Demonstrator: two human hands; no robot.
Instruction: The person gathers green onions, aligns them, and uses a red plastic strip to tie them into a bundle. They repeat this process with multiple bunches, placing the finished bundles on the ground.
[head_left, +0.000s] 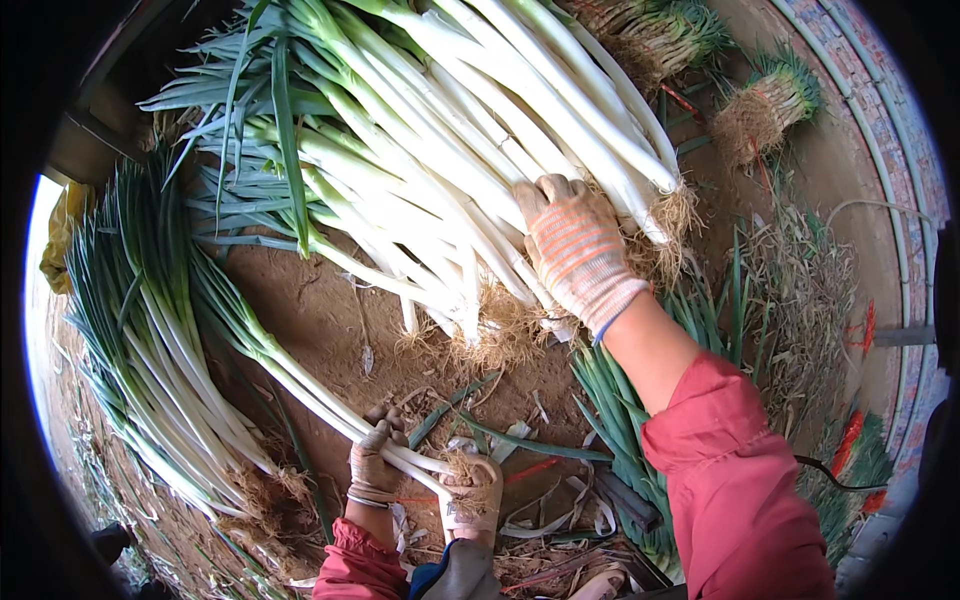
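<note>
My left hand, in a soiled work glove, grips the white stalks of a few long green onions just above their roots. Their dark leaves reach away to the upper left. Farther out, my right hand, in an orange-striped knit glove, rests on a large pile of peeled white leeks or long green onions. Its fingertips are pressed among the stalks near the root end, and what they hold is partly hidden. Shaggy brown roots fringe the near edge of that pile.
A heap of thinner green onions lies at the left. Tied bundles stand at the upper right, near pipes along the wall. Green leaves lie under my right arm. Dry trimmings cover the right floor. My shoe is below.
</note>
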